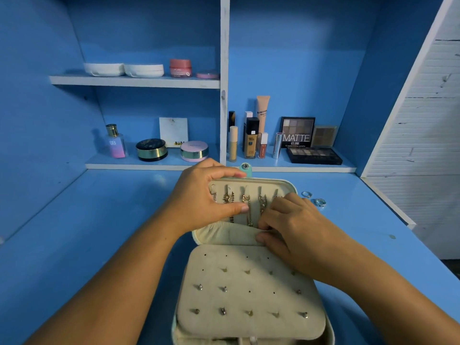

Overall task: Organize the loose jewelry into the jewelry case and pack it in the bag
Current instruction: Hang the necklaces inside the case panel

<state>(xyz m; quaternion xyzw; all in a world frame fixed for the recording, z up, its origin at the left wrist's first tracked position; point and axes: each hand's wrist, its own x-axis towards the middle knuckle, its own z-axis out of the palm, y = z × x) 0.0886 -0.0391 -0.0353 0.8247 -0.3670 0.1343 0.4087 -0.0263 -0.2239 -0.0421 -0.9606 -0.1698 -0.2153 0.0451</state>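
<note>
While the left grip (pixel 206 195) props the lid of the jewelry case (pixel 288 183), the right grip (pixel 291 225) works at the pocket (pixel 229 234) beneath the necklaces (pixel 246 202).

The left grip curls over the lid's top rim with its thumb pressed on the lining. The right grip pinches the pocket's lip; whether a chain end is caught there too is hidden. The step would go best, I judge, with the lid held firmly and each chain fed down singly to avoid tangles. The case lies open mid-counter (pixel 99 220), reaching the near edge. Its lid holds several gold necklaces on hooks, and the earring panel (pixel 249 280) carries studs (pixel 223 311) in some holes. Two rings (pixel 320 202) lie loose just beside the lid, toward the counter's right edge, not yet packed. No bag shows.
</note>
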